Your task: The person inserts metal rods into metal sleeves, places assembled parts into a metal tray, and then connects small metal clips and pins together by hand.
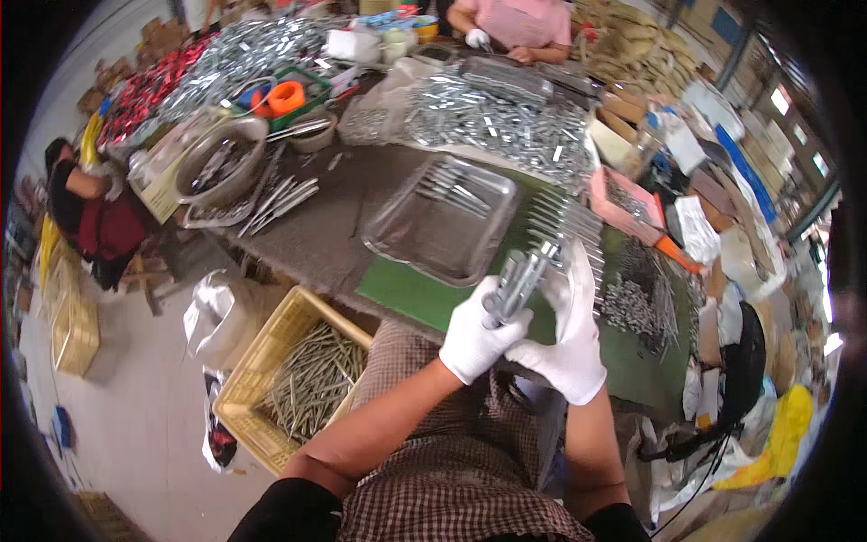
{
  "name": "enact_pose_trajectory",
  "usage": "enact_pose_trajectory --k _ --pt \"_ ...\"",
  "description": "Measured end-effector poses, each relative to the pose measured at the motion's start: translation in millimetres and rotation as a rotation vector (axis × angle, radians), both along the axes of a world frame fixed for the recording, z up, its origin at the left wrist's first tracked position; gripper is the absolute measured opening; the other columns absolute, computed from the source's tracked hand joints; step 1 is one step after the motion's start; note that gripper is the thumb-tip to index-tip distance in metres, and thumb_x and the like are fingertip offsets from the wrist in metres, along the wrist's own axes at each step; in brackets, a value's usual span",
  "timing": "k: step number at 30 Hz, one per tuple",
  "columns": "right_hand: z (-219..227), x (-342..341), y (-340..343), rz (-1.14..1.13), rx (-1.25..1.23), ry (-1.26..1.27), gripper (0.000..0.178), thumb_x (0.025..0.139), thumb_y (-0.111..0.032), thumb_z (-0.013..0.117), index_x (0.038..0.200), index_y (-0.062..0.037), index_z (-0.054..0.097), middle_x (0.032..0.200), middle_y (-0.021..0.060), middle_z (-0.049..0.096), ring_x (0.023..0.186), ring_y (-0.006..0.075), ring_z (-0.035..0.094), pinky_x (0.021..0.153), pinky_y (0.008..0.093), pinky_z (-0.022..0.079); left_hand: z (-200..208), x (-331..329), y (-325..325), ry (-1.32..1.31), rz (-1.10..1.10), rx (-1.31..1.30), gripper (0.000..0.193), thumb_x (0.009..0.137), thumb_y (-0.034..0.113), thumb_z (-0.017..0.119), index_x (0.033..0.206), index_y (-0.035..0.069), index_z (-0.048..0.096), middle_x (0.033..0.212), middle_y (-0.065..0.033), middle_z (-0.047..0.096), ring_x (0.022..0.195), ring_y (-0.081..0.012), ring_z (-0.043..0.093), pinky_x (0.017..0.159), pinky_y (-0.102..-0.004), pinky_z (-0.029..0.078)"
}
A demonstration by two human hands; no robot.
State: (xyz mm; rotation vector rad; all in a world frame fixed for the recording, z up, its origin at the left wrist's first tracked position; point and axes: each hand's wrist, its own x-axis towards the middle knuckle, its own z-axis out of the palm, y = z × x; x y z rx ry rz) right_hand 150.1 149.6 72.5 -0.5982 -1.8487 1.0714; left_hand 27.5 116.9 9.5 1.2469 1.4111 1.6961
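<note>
A small bundle of shiny metal tubes (520, 287) stands tilted in my left hand (480, 336), whose white-gloved fingers are wrapped round it. My right hand (578, 348), also gloved, is close beside the bundle with its fingers stretched out and its thumb toward the left hand. Just beyond the hands is a metal tray (420, 242) with several slim metal rods (456, 188) at its far end. Past my right fingers, a row of similar rods (564, 217) lies on the green mat (397, 294). Whether the right fingertips touch the tubes is unclear.
Small metal parts (632, 305) lie at the mat's right, near a pink bin (623, 203). A large heap of metal pieces (497, 122) covers the table's far side, where a person in pink (524, 23) works. A yellow crate (239, 397) of rods stands at my left.
</note>
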Motion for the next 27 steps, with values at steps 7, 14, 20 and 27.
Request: enact_pose_trajectory --k 7,14,20,27 --pt "5.0 33.7 3.8 -0.458 0.316 -0.001 0.064 0.064 0.010 0.060 0.125 -0.0037 0.047 0.113 0.0126 0.053 0.091 0.0182 0.054 0.079 0.0294 0.048 -9.0 72.3 28.7 0.274 -0.276 0.168 0.037 0.077 0.019 0.069 0.110 0.009 0.055 0.098 -0.0138 0.060 0.087 -0.0331 0.063 0.074 -0.0388 0.051" --pt "11.9 58.7 13.9 -0.351 0.282 -0.172 0.018 0.069 0.006 0.063 0.085 -0.0013 0.061 0.095 0.0110 0.058 0.091 0.0222 0.060 0.080 0.0319 0.048 -16.1 87.1 44.0 0.211 -0.365 0.265 0.047 0.073 0.016 0.071 0.114 0.004 0.052 0.100 -0.0180 0.060 0.088 -0.0359 0.062 0.074 -0.0401 0.051" --pt "36.0 71.8 96.7 -0.422 0.172 -0.130 0.019 0.085 -0.012 0.059 0.101 -0.0028 0.061 0.098 0.0118 0.062 0.095 0.0238 0.060 0.087 0.0315 0.045 74.1 45.0 138.3 1.002 -0.313 0.178 0.033 0.072 0.014 0.065 0.098 0.004 0.048 0.085 -0.0163 0.061 0.073 -0.0342 0.063 0.065 -0.0440 0.051" --pt "-59.9 61.6 225.7 -0.632 -0.006 -0.269 0.040 0.095 -0.033 0.046 0.114 -0.0011 0.059 0.116 0.0194 0.059 0.112 0.0315 0.054 0.098 0.0369 0.039 51.1 33.1 257.2 1.395 -0.469 -0.099 0.032 0.072 0.009 0.063 0.103 0.003 0.060 0.100 -0.0215 0.065 0.097 -0.0353 0.063 0.083 -0.0433 0.051"
